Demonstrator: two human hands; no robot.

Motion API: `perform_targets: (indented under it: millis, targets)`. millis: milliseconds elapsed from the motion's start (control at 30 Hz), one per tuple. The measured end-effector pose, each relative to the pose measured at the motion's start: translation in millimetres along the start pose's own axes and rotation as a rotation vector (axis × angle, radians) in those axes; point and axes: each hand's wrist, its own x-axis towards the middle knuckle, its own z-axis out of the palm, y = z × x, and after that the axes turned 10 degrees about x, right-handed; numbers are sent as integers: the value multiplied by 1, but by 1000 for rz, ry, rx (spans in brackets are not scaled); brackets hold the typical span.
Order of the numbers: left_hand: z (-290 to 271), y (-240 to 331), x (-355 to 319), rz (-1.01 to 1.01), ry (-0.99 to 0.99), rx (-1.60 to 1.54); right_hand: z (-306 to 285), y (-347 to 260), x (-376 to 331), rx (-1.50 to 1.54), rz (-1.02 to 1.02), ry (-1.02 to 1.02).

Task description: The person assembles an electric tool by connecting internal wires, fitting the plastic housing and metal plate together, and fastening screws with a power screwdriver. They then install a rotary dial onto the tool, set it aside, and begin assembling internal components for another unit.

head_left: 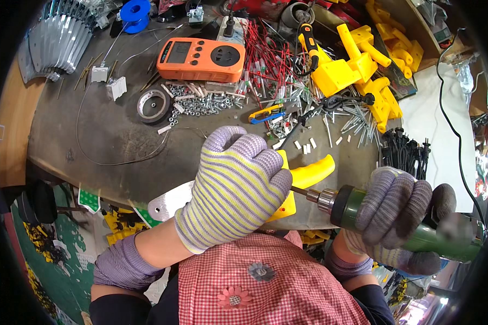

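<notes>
My left hand [238, 187], in a yellow-and-grey striped knit glove, is closed round a yellow plastic handle [315, 171]. The handle's curved grip sticks out to the right of the fist, near the table's front edge. A flat silver metal plate [171, 202] with a hole at its end shows left of the fist; whether it joins the handle is hidden. My right hand [398, 208], gloved alike with dark grey fingertips, is wrapped round a green electric screwdriver [350, 210]. Its bit [299, 190] points left at the yellow handle, and the tip is hidden by my left hand.
An orange meter [200, 58] stands behind loose nuts [203, 103] and black tape [153, 105]. Red-wired parts [265, 54], long screws [360, 122] and yellow handles [336, 76] are heaped farther right. Black plugs [404, 151] lie at the right. Metal blades [59, 40] stack far left.
</notes>
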Motion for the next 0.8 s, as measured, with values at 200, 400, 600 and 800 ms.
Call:
perform_targets:
  millis: [200,400,600,800]
  targets:
    - [-9,-5,-9,-86,-86,-35,-15,12,0,-3,54,-58]
    - [-17,-14,-41,-261,-317,-26,-11,21,1,-141,227,71]
    - [-7,-15,-51,-241,-361,-54,-7,21,6,-144,293,18]
    - [-8,-16,-47,-248,-431,-91,-7,23,10,-83,308,-97]
